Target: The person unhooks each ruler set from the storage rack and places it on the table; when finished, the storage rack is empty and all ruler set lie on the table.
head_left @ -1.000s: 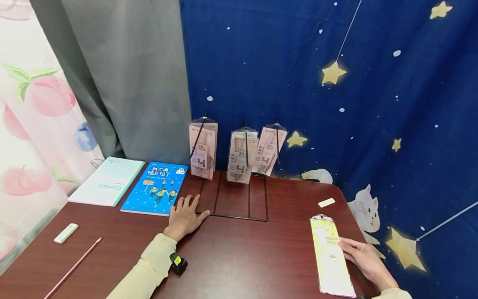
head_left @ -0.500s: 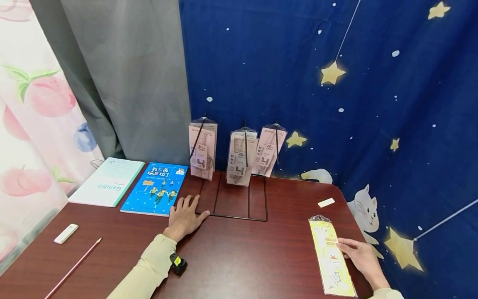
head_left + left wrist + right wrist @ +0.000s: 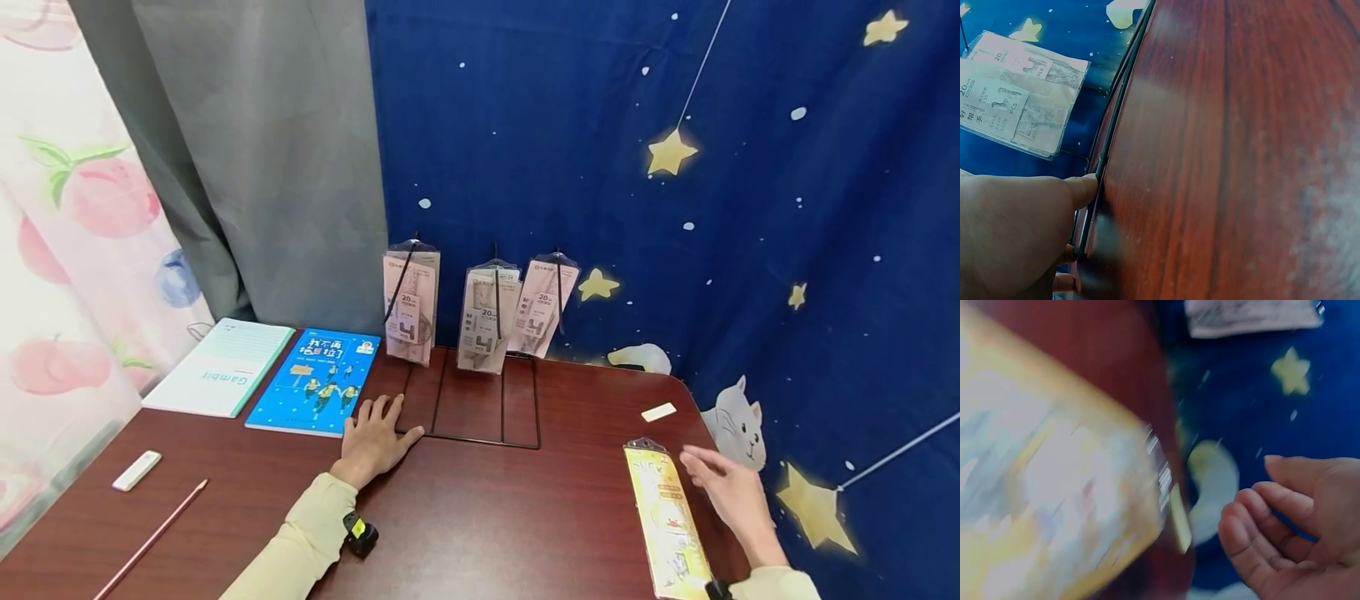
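My left hand [image 3: 372,443] rests with spread fingers on the left front corner of a black wire rack [image 3: 480,439]; in the left wrist view its thumb [image 3: 1085,189] touches the wire. Three hooks of the rack carry clear packets of rulers, the left packet [image 3: 408,308], the middle packet [image 3: 487,325] and the right packet [image 3: 545,307]. At the right lies a long yellow packet [image 3: 667,517], blurred in the right wrist view. Beside its upper end my right hand [image 3: 727,492] is lifted, holding nothing, its fingers loosely bent.
A white eraser-like block [image 3: 658,412] lies behind the yellow packet. On the left are a notebook [image 3: 217,367], a blue book [image 3: 315,383], another white block [image 3: 137,470] and a pencil [image 3: 153,537]. Curtains hang behind the table [image 3: 480,533].
My right hand has let go of the yellow packet's edge and moved up, slightly away from it. The left hand has stayed on the rack.
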A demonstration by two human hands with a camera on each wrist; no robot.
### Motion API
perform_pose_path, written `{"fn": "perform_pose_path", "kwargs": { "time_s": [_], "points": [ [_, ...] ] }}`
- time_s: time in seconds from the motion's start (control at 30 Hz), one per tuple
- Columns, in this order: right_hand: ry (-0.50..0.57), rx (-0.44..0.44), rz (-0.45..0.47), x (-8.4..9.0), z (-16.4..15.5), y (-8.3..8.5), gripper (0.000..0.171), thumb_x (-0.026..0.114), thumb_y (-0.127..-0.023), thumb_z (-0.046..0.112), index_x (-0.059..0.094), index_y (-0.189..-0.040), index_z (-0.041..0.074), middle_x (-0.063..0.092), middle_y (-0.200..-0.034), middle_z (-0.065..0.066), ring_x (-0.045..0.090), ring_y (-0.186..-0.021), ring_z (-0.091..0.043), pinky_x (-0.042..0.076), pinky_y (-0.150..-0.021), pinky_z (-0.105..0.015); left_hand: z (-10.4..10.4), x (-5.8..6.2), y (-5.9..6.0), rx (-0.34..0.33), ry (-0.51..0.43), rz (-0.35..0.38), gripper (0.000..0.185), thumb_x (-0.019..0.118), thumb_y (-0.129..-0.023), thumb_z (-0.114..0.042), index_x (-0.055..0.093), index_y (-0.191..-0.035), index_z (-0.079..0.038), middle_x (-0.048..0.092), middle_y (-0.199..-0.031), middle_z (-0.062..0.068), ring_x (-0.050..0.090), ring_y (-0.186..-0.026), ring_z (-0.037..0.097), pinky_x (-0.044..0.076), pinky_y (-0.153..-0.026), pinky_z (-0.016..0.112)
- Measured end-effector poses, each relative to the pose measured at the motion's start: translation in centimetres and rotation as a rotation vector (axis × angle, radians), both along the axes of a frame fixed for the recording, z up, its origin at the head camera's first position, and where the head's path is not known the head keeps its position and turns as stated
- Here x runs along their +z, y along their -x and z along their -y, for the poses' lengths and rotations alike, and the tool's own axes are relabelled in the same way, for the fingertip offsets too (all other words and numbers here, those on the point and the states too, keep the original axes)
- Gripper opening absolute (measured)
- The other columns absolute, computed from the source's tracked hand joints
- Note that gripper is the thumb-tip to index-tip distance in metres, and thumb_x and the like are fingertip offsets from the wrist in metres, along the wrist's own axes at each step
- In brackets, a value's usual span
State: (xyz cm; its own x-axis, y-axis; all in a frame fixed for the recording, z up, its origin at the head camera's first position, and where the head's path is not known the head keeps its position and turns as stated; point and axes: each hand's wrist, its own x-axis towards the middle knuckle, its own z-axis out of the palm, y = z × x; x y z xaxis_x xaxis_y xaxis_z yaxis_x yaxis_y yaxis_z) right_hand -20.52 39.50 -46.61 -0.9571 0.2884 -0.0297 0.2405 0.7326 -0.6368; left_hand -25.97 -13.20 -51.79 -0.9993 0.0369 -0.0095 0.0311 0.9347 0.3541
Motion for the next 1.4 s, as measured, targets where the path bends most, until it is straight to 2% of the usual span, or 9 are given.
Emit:
{"fn": "perform_pose_path", "kwargs": {
  "time_s": [0.17, 0.33, 0.4, 0.6, 0.83, 1.0, 1.1, 1.3, 1.4],
  "points": [
    [0.053, 0.059, -0.163, 2.8, 3.6, 2.2, 0.052, 0.066, -0.098, 0.055, 0.071, -0.134, 0.018, 0.078, -0.117, -0.011, 0.066, -0.084, 0.012, 0.044, -0.078, -0.009, -0.1, -0.2, 0.1, 0.004, -0.014, -0.021, 0.076, 0.059, -0.101, -0.052, 0.039, -0.16, -0.008, 0.038, -0.159, 0.023, 0.03, -0.148, 0.047, 0.032, -0.109, 0.068],
    [0.157, 0.11, -0.261, 4.1, 6.9, 5.8, 0.048, 0.069, -0.097, 0.052, 0.073, -0.133, 0.021, 0.077, -0.122, -0.01, 0.066, -0.088, 0.014, 0.051, -0.076, -0.012, -0.2, -0.8, 0.1, 0.005, -0.024, -0.041, 0.076, 0.061, -0.1, -0.051, 0.04, -0.159, -0.008, 0.039, -0.158, 0.024, 0.031, -0.147, 0.047, 0.032, -0.108, 0.069],
    [0.202, 0.131, -0.291, 4.3, 8.1, 7.4, 0.05, 0.071, -0.096, 0.051, 0.073, -0.133, 0.017, 0.075, -0.127, -0.011, 0.065, -0.091, 0.015, 0.052, -0.078, -0.012, -0.2, -1.0, 0.1, 0.008, -0.022, -0.052, 0.076, 0.061, -0.1, -0.052, 0.04, -0.158, -0.008, 0.039, -0.158, 0.024, 0.031, -0.147, 0.047, 0.032, -0.108, 0.069],
    [0.266, 0.192, -0.366, 4.9, 11.5, 12.0, 0.048, 0.074, -0.095, 0.046, 0.073, -0.131, 0.014, 0.073, -0.131, -0.01, 0.061, -0.099, 0.02, 0.048, -0.085, -0.005, 0.0, -1.7, 0.0, 0.005, -0.013, -0.075, 0.076, 0.055, -0.102, -0.055, 0.038, -0.16, -0.009, 0.04, -0.158, 0.023, 0.032, -0.147, 0.047, 0.033, -0.107, 0.069],
    [0.341, 0.193, -0.407, 5.0, 14.1, 16.0, 0.052, 0.075, -0.094, 0.046, 0.071, -0.135, 0.014, 0.074, -0.13, -0.007, 0.069, -0.106, 0.006, 0.051, -0.094, -0.012, -0.3, -1.1, -0.2, 0.025, -0.024, -0.067, 0.075, 0.062, -0.1, -0.051, 0.042, -0.158, -0.008, 0.041, -0.157, 0.022, 0.033, -0.146, 0.046, 0.033, -0.107, 0.068],
    [0.471, 0.135, -0.416, 4.6, 15.9, 17.9, 0.045, 0.076, -0.095, 0.038, 0.072, -0.134, 0.015, 0.072, -0.133, -0.008, 0.067, -0.101, 0.011, 0.05, -0.097, -0.013, -0.3, -1.2, -0.2, 0.022, -0.036, -0.058, 0.075, 0.061, -0.1, -0.051, 0.041, -0.159, -0.008, 0.04, -0.159, 0.022, 0.032, -0.148, 0.046, 0.031, -0.109, 0.068],
    [0.523, 0.14, -0.422, 4.5, 17.0, 18.9, 0.045, 0.077, -0.094, 0.037, 0.072, -0.134, 0.016, 0.072, -0.134, -0.009, 0.068, -0.104, 0.007, 0.051, -0.099, -0.016, -0.2, -1.2, -0.2, 0.032, -0.04, -0.054, 0.076, 0.061, -0.1, -0.053, 0.041, -0.159, -0.009, 0.04, -0.16, 0.022, 0.031, -0.149, 0.046, 0.031, -0.109, 0.068],
    [0.509, 0.12, -0.41, 4.6, 17.9, 19.7, 0.053, 0.076, -0.093, 0.047, 0.07, -0.137, 0.018, 0.072, -0.133, -0.009, 0.069, -0.122, -0.017, 0.05, -0.109, -0.034, -0.3, -1.2, -0.4, 0.032, -0.043, -0.077, 0.075, 0.062, -0.099, -0.052, 0.043, -0.158, -0.009, 0.041, -0.158, 0.022, 0.034, -0.147, 0.045, 0.033, -0.108, 0.067],
    [0.524, 0.114, -0.392, 4.9, 18.2, 20.0, 0.053, 0.076, -0.094, 0.044, 0.069, -0.138, 0.015, 0.073, -0.131, -0.013, 0.069, -0.123, -0.028, 0.05, -0.109, -0.036, -0.2, -1.1, -0.4, 0.033, -0.044, -0.075, 0.075, 0.062, -0.099, -0.051, 0.043, -0.158, -0.008, 0.041, -0.158, 0.022, 0.033, -0.147, 0.046, 0.033, -0.108, 0.067]
  ]
}}
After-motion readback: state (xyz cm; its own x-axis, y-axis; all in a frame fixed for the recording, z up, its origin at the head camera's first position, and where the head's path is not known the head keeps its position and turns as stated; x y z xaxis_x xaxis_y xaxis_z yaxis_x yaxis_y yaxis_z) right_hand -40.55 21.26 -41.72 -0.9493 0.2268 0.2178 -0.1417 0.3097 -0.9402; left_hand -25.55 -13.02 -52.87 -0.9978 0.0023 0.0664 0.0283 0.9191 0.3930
